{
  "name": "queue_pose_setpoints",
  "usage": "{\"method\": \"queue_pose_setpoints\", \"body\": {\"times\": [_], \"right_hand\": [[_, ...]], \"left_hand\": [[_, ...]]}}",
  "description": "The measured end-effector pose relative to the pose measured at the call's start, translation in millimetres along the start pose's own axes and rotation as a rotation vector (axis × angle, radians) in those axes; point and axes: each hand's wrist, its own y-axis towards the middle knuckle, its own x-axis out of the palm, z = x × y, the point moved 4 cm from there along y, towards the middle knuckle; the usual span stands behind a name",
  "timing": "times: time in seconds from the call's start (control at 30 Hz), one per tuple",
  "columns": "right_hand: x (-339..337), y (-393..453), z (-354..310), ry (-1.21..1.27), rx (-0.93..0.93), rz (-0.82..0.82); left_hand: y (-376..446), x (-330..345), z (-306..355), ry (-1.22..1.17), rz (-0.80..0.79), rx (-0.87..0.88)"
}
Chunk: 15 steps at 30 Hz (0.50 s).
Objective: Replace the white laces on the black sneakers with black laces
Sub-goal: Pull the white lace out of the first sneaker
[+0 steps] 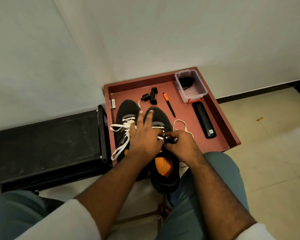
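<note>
Two black sneakers stood side by side on the red table (220, 118), the right sneaker (160, 118) with its heel overhanging the near edge toward the lap, the left sneaker (126, 111) just beside it and fully laced in white. The left hand (144, 135) was laid flat across both shoes, fingers (150, 116) spread wide and pressing down, gripping nothing. The right hand (178, 144) was pinched narrow at the right shoe's upper eyelets; a white lace (179, 124) appeared to be held there, though the grip was partly hidden. A loop of that lace lay loose on the table to the right.

The unlacing would be done best one crossing at a time, the shoe kept pinned so it could not slide off the edge. The black laces seemed to lie in the clear box (190, 85) at the far right corner. Free room was left between the shoe and the black case (203, 120); the pen (169, 104) and the raised rim were to be avoided.
</note>
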Motion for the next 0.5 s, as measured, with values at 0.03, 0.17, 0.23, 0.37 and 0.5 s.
{"method": "queue_pose_setpoints", "body": {"times": [0.03,0.17,0.23,0.37,0.5], "right_hand": [[0.5,-0.4,-0.9,-0.006,-0.01,0.007],[3.5,-1.2,1.0,-0.003,0.003,0.012],[2.9,-0.8,1.5,-0.006,0.009,0.02],[0.3,1.2,1.3,0.031,0.018,0.012],[1.2,1.0,4.1,0.042,0.001,0.041]], "left_hand": [[0.8,7.7,9.5,0.035,-0.045,0.019],[5.1,12.8,11.9,0.133,-0.022,0.014],[7.5,12.7,4.2,0.199,-0.045,0.032],[10.9,14.2,0.2,0.271,-0.093,0.098],[10.9,8.0,4.2,0.177,-0.045,0.126]]}}
